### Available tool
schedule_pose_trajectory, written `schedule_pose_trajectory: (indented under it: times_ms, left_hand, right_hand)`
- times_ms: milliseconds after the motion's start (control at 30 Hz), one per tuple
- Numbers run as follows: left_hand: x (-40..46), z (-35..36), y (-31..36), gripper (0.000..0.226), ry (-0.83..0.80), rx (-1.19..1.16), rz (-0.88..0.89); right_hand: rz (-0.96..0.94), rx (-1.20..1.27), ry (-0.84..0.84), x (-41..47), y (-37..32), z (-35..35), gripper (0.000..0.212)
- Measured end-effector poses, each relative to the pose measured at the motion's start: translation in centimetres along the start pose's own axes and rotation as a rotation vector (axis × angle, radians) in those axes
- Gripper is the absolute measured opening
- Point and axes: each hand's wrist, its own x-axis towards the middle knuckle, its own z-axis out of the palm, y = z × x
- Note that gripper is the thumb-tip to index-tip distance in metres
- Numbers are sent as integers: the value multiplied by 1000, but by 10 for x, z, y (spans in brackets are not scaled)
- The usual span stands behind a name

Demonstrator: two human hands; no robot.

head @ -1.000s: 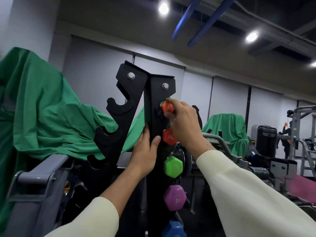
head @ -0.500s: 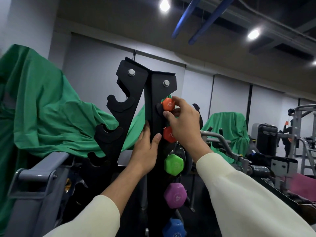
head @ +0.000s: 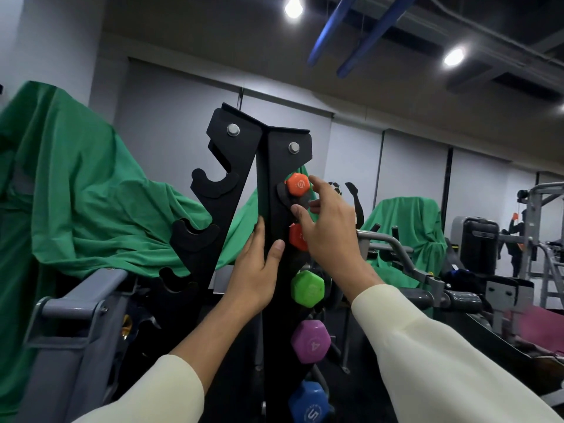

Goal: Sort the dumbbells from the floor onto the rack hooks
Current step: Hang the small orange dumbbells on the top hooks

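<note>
Bracing the matte black steel rack (head: pixel 271 184), the left hand (head: pixel 254 270) lies flat; the right hand (head: pixel 331 227), fingers spread, holds nothing beside the hexagonal orange rubber-coated dumbbell (head: pixel 297 184).

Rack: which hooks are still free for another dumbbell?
Free: the three hooks on the rack's left plate. Crowded: the right column, filled by two orange dumbbells, green, purple and blue, with both hands there.
</note>
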Motion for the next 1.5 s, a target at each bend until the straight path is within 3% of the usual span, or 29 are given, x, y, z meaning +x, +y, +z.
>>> schedule_pose_trajectory:
  times_ms: [267,433,733,933,1167,1400,1500]
  left_hand:
    - [-42,-33,23,79,-30,71,107]
    - [-72,-61,37,69,17,312,222]
    - [-174,-82,2,67,-80,595,137]
    - [-259,-75,-66,55,-149,610,-116]
    - [-377,-52,-178,44,-368,623,-498]
    - [-497,-41,-281,36,-502,617,-1009]
    - [-542,-35,-300,52,-574,582,-1166]
  right_hand:
    - [-60,6,-33,-48,-14,-27,52]
    - [-69,81,-57,-96,-24,-33,47]
    - [5,236,-152,-225,-40,-7,39]
    - [149,330,-292,-344,-37,23,31]
    - [411,329,-586,-493,-6,59,22]
    - [704,260,-1119,-636,17,96,23]
    - [777,227,-1363,-684,16,113,27]
